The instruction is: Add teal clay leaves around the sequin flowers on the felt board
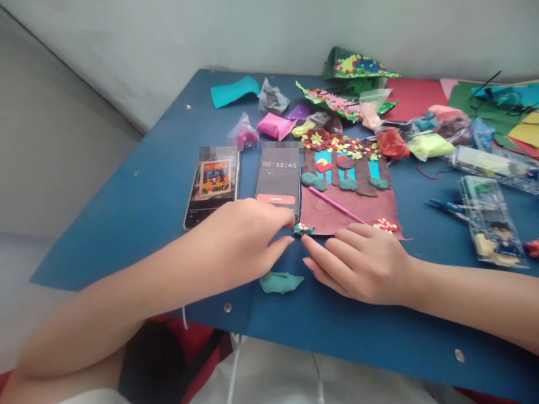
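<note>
A clay picture (349, 210) lies flat on the blue table, with brown tree trunks, blue gaps, green bushes and red and yellow leaves on a reddish-brown ground. At its lower left corner is a small green clay piece (304, 229) with red and white dots. My left hand (246, 238) is beside that corner, thumb and index finger apart. From the other side, the index fingertip of my right hand (362, 261) comes close to the green piece; contact is unclear. A pink modelling tool (337, 204) rests across the picture, its lower end by my right knuckles. Loose green clay (281, 282) lies below.
Two phones, one displaying a reference picture (214, 182) and one a timer (278, 177), lie left of the clay picture. Bagged clay (275, 126), decorated green pieces (337, 104) and coloured sheets (415, 101) spread along the back. A clear case (492, 221) sits right.
</note>
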### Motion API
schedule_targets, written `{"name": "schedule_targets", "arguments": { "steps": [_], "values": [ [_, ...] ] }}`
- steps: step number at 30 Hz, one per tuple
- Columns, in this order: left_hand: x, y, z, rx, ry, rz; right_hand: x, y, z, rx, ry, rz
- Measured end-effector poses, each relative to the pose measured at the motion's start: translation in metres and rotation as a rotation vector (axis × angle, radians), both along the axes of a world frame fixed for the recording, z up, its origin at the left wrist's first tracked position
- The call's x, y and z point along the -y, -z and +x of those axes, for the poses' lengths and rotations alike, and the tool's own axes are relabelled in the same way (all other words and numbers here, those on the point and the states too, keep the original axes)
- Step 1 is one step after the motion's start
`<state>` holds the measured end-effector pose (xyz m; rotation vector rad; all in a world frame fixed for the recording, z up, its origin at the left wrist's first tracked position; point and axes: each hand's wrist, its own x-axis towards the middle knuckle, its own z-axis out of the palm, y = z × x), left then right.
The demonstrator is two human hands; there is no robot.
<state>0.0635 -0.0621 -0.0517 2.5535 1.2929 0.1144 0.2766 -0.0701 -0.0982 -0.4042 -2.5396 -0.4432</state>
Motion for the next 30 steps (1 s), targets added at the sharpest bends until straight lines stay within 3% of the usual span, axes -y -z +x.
{"name": "schedule_targets", "arguments": {
  "steps": [12, 30],
  "values": [
    [0.001, 0.005, 0.006, -0.153, 0.046, 0.005, -0.001, 0.001, -0.001, 0.042, 0.024, -0.066],
    [-0.004, 0.013, 0.002, -0.118, 0.245, 0.209, 0.0, 0.003, -0.001, 0.038, 0.039, -0.054]
  ]
}}
